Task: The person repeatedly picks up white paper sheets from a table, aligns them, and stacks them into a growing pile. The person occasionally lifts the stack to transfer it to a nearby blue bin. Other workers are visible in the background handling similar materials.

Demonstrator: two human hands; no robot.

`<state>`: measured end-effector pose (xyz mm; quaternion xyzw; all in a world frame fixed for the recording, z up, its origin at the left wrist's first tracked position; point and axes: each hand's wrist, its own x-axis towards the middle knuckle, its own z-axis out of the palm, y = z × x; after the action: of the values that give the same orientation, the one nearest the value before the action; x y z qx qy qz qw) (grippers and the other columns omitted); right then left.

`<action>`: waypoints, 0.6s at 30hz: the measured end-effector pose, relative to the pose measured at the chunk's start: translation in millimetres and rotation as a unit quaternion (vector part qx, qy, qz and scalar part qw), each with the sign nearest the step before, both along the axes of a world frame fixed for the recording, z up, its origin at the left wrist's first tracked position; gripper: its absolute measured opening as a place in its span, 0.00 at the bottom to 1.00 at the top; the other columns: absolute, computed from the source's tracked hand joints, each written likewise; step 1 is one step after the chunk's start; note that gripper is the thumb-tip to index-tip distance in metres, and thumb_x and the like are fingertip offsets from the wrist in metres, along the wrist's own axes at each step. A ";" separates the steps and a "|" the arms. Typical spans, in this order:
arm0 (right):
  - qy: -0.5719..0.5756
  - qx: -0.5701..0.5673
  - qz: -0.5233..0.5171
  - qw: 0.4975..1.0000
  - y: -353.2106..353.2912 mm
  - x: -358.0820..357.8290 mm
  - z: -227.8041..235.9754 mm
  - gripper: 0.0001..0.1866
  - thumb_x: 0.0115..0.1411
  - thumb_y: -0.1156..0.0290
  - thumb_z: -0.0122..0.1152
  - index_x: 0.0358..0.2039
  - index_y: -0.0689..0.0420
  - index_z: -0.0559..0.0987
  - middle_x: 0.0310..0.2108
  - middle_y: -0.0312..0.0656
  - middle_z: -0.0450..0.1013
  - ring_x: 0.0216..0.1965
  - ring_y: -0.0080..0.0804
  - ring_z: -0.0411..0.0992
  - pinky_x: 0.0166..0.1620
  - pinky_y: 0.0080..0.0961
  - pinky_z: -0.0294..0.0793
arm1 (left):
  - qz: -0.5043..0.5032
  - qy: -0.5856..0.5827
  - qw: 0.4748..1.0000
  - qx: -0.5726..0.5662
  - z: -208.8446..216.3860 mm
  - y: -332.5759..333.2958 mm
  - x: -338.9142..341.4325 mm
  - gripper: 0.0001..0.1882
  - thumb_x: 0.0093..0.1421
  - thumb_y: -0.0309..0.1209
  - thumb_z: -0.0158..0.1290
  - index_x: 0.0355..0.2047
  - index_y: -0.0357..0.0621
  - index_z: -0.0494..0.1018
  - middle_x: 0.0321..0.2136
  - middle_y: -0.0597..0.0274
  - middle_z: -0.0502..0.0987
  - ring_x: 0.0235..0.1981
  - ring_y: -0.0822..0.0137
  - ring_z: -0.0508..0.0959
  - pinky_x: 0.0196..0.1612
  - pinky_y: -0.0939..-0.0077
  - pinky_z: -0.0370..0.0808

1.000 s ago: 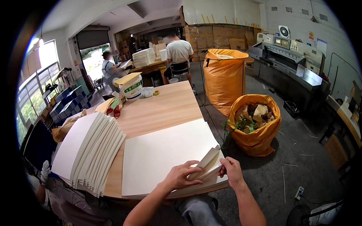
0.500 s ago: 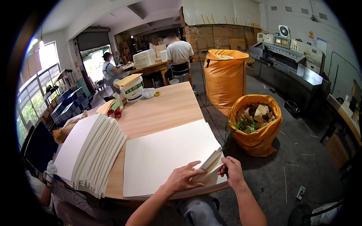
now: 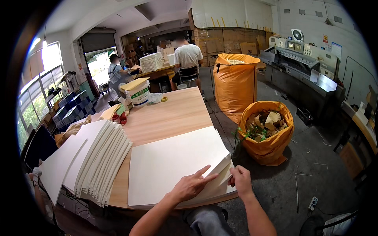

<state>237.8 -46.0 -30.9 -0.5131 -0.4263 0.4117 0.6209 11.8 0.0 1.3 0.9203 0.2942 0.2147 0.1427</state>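
Observation:
A flat stack of large white paper sheets [image 3: 173,161] lies on the table in front of me. Its near right corner is bent upward. My right hand [image 3: 241,181] pinches that raised corner between thumb and curled fingers. My left hand [image 3: 191,185] rests just left of the fold, palm down, with its fingers stretched apart and their tips by the curled edge. How many sheets are lifted cannot be made out. To the left stands a fanned pile of white sheets [image 3: 103,157]. At its outer side a co-worker's gloved hand [image 3: 37,173] is at a loose white sheet [image 3: 63,163].
The wooden table [image 3: 173,112] carries a white bucket [image 3: 139,96], yellow tape roll [image 3: 164,99] and red items [image 3: 119,118] farther back. Two orange sacks stand right of it: a tall one [image 3: 235,86] and a lower one [image 3: 265,151] with scraps. Two people sit at a far table.
The co-worker's hand at the left has drawn a white sheet outward from the fanned pile. My left fingers have spread and shifted slightly; my right hand stays at the bent corner.

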 end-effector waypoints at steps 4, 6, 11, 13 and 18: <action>0.214 -0.034 0.054 0.975 0.5 3.3 12.5 0.17 0.65 0.68 0.55 0.19 0.52 0.67 0.14 0.36 0.68 0.17 0.28 0.73 0.21 0.23 0.68 | -0.038 -0.004 0.999 0.020 -7.8 6.2 -5.8 0.19 0.61 0.40 0.59 0.53 0.66 0.73 0.59 0.52 0.70 0.42 0.53 0.82 0.41 0.64 0.81; 0.224 -0.039 0.051 0.972 -0.6 3.8 11.9 0.16 0.66 0.68 0.56 0.20 0.52 0.67 0.14 0.36 0.68 0.17 0.28 0.73 0.21 0.22 0.68 | -0.034 -0.013 0.999 0.035 -4.3 -1.9 -1.3 0.20 0.58 0.43 0.63 0.50 0.64 0.75 0.58 0.54 0.71 0.43 0.54 0.81 0.41 0.65 0.80; 0.200 -0.014 0.048 0.978 -4.3 7.5 2.6 0.17 0.66 0.66 0.56 0.20 0.54 0.68 0.15 0.37 0.68 0.18 0.30 0.72 0.22 0.24 0.69 | -0.022 -0.047 0.998 -0.033 -3.4 1.4 -1.9 0.23 0.50 0.43 0.69 0.48 0.64 0.78 0.56 0.59 0.74 0.46 0.56 0.80 0.43 0.66 0.80; 0.054 0.027 -0.055 0.997 -12.3 6.6 -1.5 0.16 0.65 0.65 0.57 0.21 0.55 0.69 0.17 0.39 0.69 0.20 0.34 0.72 0.25 0.28 0.70 | -0.016 -0.050 0.997 -0.053 0.9 0.7 -1.0 0.24 0.49 0.41 0.70 0.47 0.63 0.79 0.55 0.61 0.75 0.48 0.56 0.80 0.44 0.66 0.80; -0.442 0.177 -0.161 0.864 -43.4 -11.9 -18.1 0.12 0.55 0.61 0.63 0.29 0.56 0.76 0.31 0.45 0.72 0.37 0.45 0.73 0.44 0.43 0.73 | -0.031 -0.029 0.999 -0.023 -5.0 2.7 -2.5 0.24 0.55 0.48 0.64 0.53 0.71 0.75 0.56 0.57 0.73 0.42 0.57 0.81 0.42 0.65 0.79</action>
<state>225.8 -89.4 -49.0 -0.5839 -0.6337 -0.0462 0.5053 9.3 2.7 -3.7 0.9189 0.2660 0.2302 0.1786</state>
